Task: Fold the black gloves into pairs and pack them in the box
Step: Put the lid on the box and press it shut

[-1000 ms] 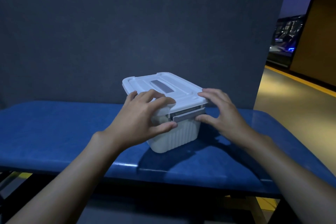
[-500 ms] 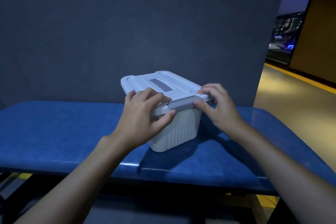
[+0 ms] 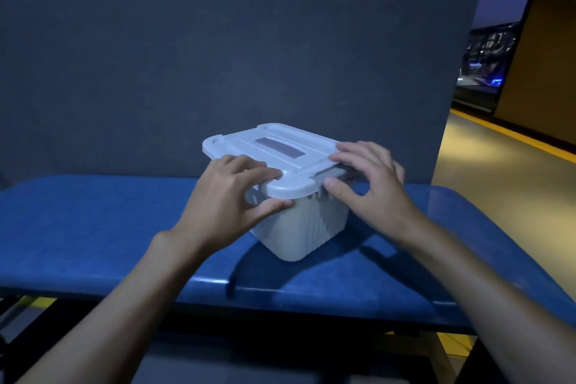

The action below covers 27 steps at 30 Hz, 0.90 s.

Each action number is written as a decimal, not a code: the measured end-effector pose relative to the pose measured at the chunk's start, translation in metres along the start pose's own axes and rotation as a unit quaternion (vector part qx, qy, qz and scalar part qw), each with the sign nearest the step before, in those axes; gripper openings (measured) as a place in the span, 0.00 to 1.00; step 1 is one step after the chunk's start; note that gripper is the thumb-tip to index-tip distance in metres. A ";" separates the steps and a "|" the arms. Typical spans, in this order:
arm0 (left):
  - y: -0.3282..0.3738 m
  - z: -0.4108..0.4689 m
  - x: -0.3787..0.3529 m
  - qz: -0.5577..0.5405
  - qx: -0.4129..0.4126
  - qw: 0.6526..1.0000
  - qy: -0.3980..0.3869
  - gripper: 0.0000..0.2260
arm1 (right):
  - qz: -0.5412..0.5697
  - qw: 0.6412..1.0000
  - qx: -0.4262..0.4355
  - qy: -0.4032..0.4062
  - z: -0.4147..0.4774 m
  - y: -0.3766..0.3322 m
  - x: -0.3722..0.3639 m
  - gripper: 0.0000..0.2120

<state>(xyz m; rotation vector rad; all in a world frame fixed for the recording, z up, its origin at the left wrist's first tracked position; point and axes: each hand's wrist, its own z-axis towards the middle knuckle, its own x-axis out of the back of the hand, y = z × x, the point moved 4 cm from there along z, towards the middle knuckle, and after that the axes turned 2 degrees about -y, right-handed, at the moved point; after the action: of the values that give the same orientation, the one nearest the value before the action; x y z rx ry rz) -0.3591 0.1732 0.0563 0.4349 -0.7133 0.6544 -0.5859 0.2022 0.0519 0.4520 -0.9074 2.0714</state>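
Note:
A white ribbed plastic box (image 3: 308, 227) with its lid (image 3: 249, 142) on stands on the blue padded bench (image 3: 93, 227). My left hand (image 3: 224, 203) grips the near left corner, fingers curled over the lid edge and thumb against the box wall. My right hand (image 3: 371, 187) is at the right end, fingers on the lid and thumb under the grey clasp (image 3: 335, 171), pinching it against the lid edge. No black gloves are in view; the inside of the box is hidden.
A dark grey panel (image 3: 218, 40) rises straight behind the bench. To the right lies an open yellowish floor (image 3: 498, 181) with a corridor beyond. The bench's front edge runs just below the box.
The grey clasp hung down on the box front a second ago; my right hand swung it up to the lid edge. My left hand kept its hold on the corner.

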 end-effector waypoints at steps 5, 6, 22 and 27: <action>0.007 0.011 0.007 -0.071 -0.010 0.997 -0.036 0.27 | 0.021 0.997 0.031 -0.060 -0.009 -0.011 -0.004 0.28; -0.004 0.010 0.012 -0.080 -0.009 0.996 -0.045 0.27 | 0.016 0.998 0.032 -0.059 -0.009 -0.012 -0.005 0.26; 0.016 0.014 -0.007 0.014 -0.056 0.996 0.061 0.20 | -0.054 0.995 0.078 -0.029 -0.009 -0.001 0.014 0.17; -0.035 -0.007 0.010 0.015 0.068 0.998 -0.004 0.27 | -0.091 0.995 0.038 -0.017 -0.005 0.018 0.027 0.12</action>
<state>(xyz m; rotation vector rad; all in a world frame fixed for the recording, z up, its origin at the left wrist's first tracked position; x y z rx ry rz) -0.3264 0.1554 0.0537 0.5539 -0.6864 0.7320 -0.6164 0.2131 0.0565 0.5887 -0.7794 1.9410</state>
